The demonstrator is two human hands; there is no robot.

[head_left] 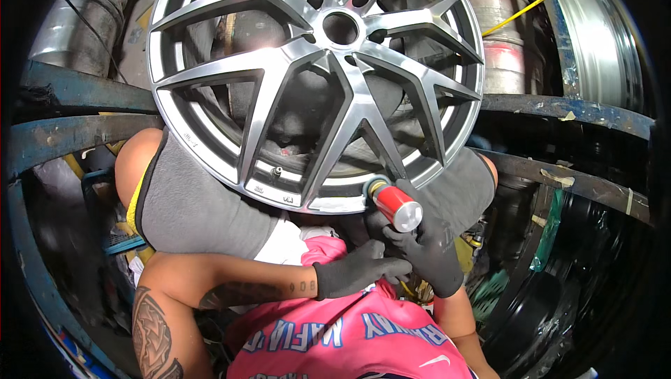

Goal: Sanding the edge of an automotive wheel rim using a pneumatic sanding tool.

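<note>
A large alloy wheel rim [341, 30] with polished, dark-sided split spokes fills the upper middle, its lower edge over my lap. My right hand [437, 257], in a dark grey glove, is closed around a small red air sander [395, 206] with a silver end. The tool's round head touches the wheel's lower outer lip, beside the foot of a spoke. My left hand [358, 269], gloved alike, is in front of my chest, just left of the right hand. Its fingers are loosely bent and apart, with nothing visible in them.
Blue metal frame bars [566, 115] run along both sides of my legs. Bare metal rim barrels [77, 23] stand at the back left, and another silver rim [602, 40] at the back right. A yellow hose [542, 2] crosses there. Dark wrapped rims [535, 316] sit at the lower right.
</note>
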